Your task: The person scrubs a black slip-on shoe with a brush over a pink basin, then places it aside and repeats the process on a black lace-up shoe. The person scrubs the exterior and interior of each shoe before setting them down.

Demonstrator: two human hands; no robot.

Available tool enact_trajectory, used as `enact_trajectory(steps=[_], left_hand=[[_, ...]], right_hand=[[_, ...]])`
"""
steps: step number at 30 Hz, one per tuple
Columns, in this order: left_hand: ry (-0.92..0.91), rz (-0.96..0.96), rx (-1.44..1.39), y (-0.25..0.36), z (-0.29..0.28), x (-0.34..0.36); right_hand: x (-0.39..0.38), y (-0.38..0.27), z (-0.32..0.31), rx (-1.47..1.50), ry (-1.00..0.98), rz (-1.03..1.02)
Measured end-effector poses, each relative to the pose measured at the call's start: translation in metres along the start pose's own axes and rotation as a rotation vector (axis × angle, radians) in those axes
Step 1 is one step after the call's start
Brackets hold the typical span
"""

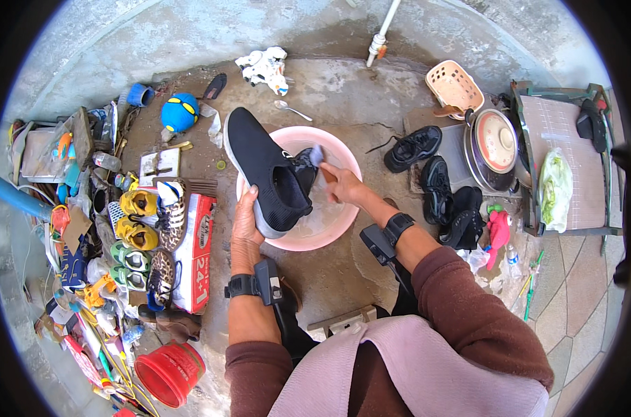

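My left hand grips a black slip-on shoe with a white sole by its heel end, its toe pointing away over the left rim of a pink basin. My right hand is closed round the brown handle of a small brush with pale bristles, to the right of the shoe. Behind the held shoe, a second dark shoe shows in part over the basin, close to the bristles. Cloudy water stands in the basin. Most of the brush handle is covered by my fingers.
Several black shoes lie to the right, beside a lidded pot. On the left, several small colourful shoes rest by a red and white box. A spoon and a blue ball lie beyond; a red bucket is near left.
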State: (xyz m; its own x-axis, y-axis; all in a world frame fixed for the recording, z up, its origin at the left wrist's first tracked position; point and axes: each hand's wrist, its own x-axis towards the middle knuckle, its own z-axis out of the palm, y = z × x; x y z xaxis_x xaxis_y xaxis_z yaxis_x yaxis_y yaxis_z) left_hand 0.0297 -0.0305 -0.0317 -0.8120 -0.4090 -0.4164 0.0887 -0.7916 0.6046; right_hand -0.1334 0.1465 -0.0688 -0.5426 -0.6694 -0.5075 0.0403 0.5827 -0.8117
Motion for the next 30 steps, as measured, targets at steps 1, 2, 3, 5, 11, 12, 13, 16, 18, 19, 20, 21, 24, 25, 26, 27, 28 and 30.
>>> enact_trajectory(steps=[1, 2, 3, 5, 11, 12, 13, 16, 18, 19, 20, 21, 24, 25, 26, 27, 28, 30], left_hand=[[0.037, -0.033, -0.027, 0.001, -0.006, 0.0], [0.079, -0.083, -0.066, 0.001, -0.012, 0.001], [0.089, -0.078, -0.067, 0.002, -0.017, 0.002], [0.112, -0.055, -0.082, 0.002, -0.025, 0.007], [0.339, 0.005, 0.071, 0.007, -0.031, 0.012], [0.334, 0.027, 0.127, 0.009, -0.03, 0.011], [0.366, 0.032, 0.185, 0.01, -0.029, 0.009], [0.393, 0.045, 0.322, 0.015, -0.024, 0.003], [0.362, 0.046, 0.368, 0.017, -0.018, -0.003], [0.33, 0.046, 0.373, 0.018, -0.015, -0.006], [0.306, 0.039, 0.37, 0.018, -0.01, -0.008], [0.263, 0.029, 0.408, 0.018, -0.005, -0.012], [0.199, -0.046, 0.368, 0.019, 0.016, -0.024], [0.195, -0.035, 0.393, 0.018, 0.025, -0.029], [0.199, -0.04, 0.4, 0.016, 0.033, -0.035], [0.184, -0.025, 0.377, 0.011, 0.042, -0.04], [0.186, -0.04, 0.458, 0.006, 0.051, -0.044], [0.209, 0.027, 0.589, -0.008, 0.066, -0.051]], right_hand=[[0.005, 0.02, 0.002, -0.229, 0.036, 0.023], [0.011, 0.04, 0.008, -0.422, 0.077, 0.029], [0.016, 0.059, 0.016, -0.602, 0.121, 0.031], [0.019, 0.09, 0.032, -0.666, 0.035, 0.18], [0.0, 0.049, 0.012, -0.462, -0.507, 0.248], [-0.009, 0.025, -0.002, -0.348, -0.439, 0.204], [-0.021, 0.001, -0.014, -0.233, -0.373, 0.161], [-0.067, -0.055, -0.044, -0.112, -0.339, 0.009], [-0.088, -0.075, -0.042, -0.191, -0.314, -0.264], [-0.095, -0.081, -0.035, -0.275, -0.265, -0.485], [-0.1, -0.085, -0.031, -0.386, -0.23, -0.623], [-0.105, -0.086, -0.026, -0.322, -0.192, -0.651], [-0.102, -0.085, -0.004, -0.208, -0.12, -0.562], [-0.097, -0.085, 0.003, -0.191, 0.02, -0.637], [-0.091, -0.085, 0.01, -0.173, 0.162, -0.706], [-0.085, -0.083, 0.015, -0.156, 0.304, -0.772], [-0.077, -0.082, 0.018, -0.217, 0.373, -0.737], [-0.064, -0.08, 0.017, -0.206, 0.383, -0.561]])
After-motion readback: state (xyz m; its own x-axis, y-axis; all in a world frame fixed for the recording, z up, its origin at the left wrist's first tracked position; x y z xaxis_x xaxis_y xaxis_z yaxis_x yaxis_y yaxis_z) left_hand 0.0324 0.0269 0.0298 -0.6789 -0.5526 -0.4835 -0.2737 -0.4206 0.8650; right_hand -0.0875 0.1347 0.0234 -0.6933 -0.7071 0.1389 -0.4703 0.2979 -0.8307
